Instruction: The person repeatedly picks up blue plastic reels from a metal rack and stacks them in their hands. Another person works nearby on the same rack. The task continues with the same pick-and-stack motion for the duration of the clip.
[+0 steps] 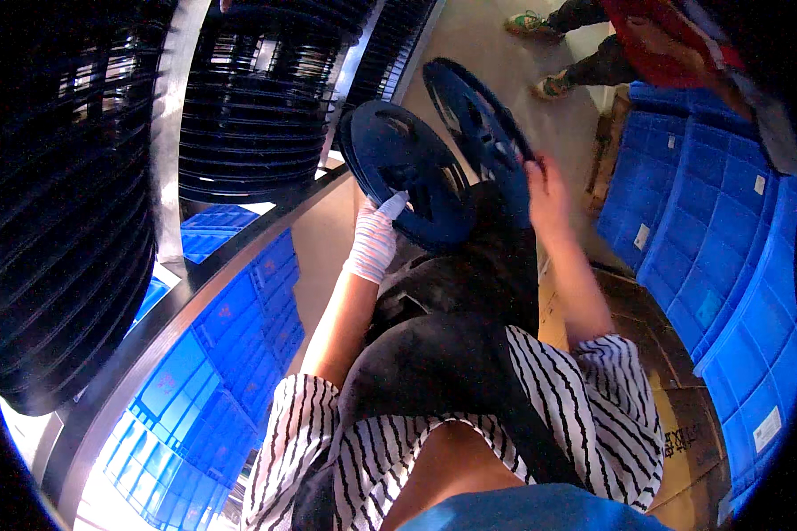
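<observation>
My left hand (376,237), in a white striped glove, grips the lower left edge of a black plastic reel (397,142). The thumb lies over its face, near the cut-out openings. The thick edge looks like more than one disc pressed together, but I cannot tell for sure. To the right, my right hand (547,196) holds another black reel (496,146) by its right edge, tilted steeply. The fingers are slightly blurred, and some are hidden behind the rim. Both reels are held in front of my dark apron, the right one slightly farther off.
Rows of black reels (252,133) fill a metal-framed rack (166,133) on the left. Blue wrapped packs (212,354) sit below it. More blue packs (695,212) are stacked at right beside cardboard (682,398). Another person's legs (593,66) are at the far right.
</observation>
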Available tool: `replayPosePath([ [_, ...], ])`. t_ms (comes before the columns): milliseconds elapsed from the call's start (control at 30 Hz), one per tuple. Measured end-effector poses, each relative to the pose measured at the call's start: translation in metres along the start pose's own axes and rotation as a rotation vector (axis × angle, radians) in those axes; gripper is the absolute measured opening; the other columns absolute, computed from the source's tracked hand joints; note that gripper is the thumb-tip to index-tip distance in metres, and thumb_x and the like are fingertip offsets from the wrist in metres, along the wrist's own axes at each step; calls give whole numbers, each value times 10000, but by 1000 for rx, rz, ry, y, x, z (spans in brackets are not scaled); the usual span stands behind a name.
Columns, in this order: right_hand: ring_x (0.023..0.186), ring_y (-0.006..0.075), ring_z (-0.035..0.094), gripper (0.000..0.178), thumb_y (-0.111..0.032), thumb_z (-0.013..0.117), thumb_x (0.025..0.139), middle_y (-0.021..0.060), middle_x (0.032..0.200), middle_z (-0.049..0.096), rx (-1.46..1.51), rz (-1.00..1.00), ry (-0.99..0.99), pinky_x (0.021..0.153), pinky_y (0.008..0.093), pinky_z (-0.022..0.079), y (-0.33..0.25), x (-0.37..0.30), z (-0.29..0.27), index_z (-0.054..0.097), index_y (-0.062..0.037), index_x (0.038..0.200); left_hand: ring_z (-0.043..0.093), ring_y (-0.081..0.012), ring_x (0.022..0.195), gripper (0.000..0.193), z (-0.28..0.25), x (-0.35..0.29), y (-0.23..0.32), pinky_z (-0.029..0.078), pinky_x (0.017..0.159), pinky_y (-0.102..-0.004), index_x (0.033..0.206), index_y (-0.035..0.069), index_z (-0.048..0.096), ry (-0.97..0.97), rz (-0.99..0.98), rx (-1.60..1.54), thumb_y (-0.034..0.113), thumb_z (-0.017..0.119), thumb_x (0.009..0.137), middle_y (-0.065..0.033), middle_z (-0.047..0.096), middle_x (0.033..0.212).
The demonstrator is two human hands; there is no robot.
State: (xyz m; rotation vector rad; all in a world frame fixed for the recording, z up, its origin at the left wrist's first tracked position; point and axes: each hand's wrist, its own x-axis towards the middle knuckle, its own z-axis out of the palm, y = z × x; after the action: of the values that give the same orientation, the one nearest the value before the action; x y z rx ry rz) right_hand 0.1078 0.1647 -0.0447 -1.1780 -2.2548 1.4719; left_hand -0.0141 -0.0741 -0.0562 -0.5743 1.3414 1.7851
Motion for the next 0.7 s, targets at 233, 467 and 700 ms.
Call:
replayPosePath([
  [233, 1014, 362, 567, 250, -170, 547, 896, 170, 1058, 592, -159, -492, -212, 857, 432, 462, -95, 47, -30, 597, -83, 1125, 572, -139, 843, 226, -8, -2, -4, 481, 735, -301, 1046, 111, 614, 52, -13, -6, 58, 648, 828, 2, 623, 948],
  [467, 965, 329, 600, 192, -119, 597, 860, 114, 1038, 624, -99, -742, -75, 828, 389, 482, -145, 95, 58, 623, -65, 1041, 565, -133, 872, 219, -11, -11, -5, 455, 805, -295, 1037, 123, 611, 94, -11, 64, 47, 639, 834, 21, 608, 958],
  [700, 947, 287, 623, 186, -86, 653, 821, 81, 1027, 642, 165, -862, 54, 791, 337, 502, -161, 129, 147, 640, -61, 1005, 552, -122, 873, 144, -22, -15, -18, 444, 800, -284, 955, 119, 598, 139, -38, 55, 78, 658, 831, 13, 596, 924],
])
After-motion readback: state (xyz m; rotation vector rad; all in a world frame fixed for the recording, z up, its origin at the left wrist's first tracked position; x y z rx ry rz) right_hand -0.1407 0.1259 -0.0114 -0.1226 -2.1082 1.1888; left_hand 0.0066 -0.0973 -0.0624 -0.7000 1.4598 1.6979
